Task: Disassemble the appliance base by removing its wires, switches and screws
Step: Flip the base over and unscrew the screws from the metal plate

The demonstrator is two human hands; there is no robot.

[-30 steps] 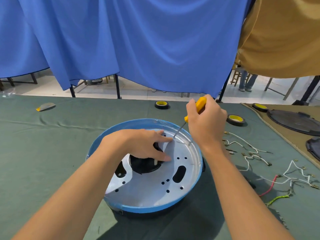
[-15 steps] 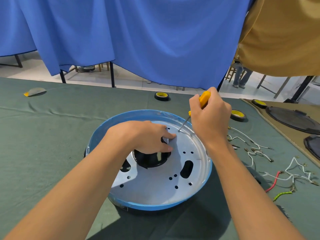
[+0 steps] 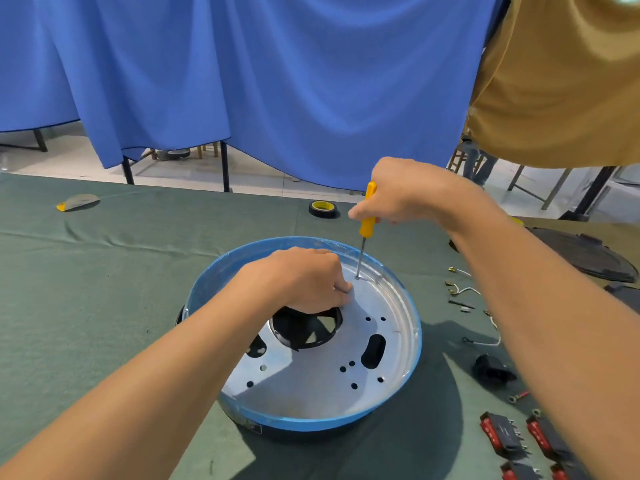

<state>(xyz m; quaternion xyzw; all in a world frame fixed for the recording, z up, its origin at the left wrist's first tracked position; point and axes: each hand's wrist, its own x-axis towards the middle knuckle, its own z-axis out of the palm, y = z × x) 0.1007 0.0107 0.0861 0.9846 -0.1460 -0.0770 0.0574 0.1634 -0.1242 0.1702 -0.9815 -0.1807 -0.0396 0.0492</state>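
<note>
right hand (image 3: 403, 192) grip holding screwdriver (image 3: 366, 216), tip on screw (image 3: 357, 277) | left hand (image 3: 304, 278) curled, pressing appliance base (image 3: 391, 407) plate

One appliance base (image 3: 311, 396), one screwdriver (image 3: 367, 216), one tape roll (image 3: 323, 208), two hands.

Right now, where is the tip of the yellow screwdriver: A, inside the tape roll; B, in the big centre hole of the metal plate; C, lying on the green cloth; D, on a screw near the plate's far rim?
D: the right hand holds the yellow screwdriver nearly upright, tip on a screw near the metal plate's far rim.
</note>
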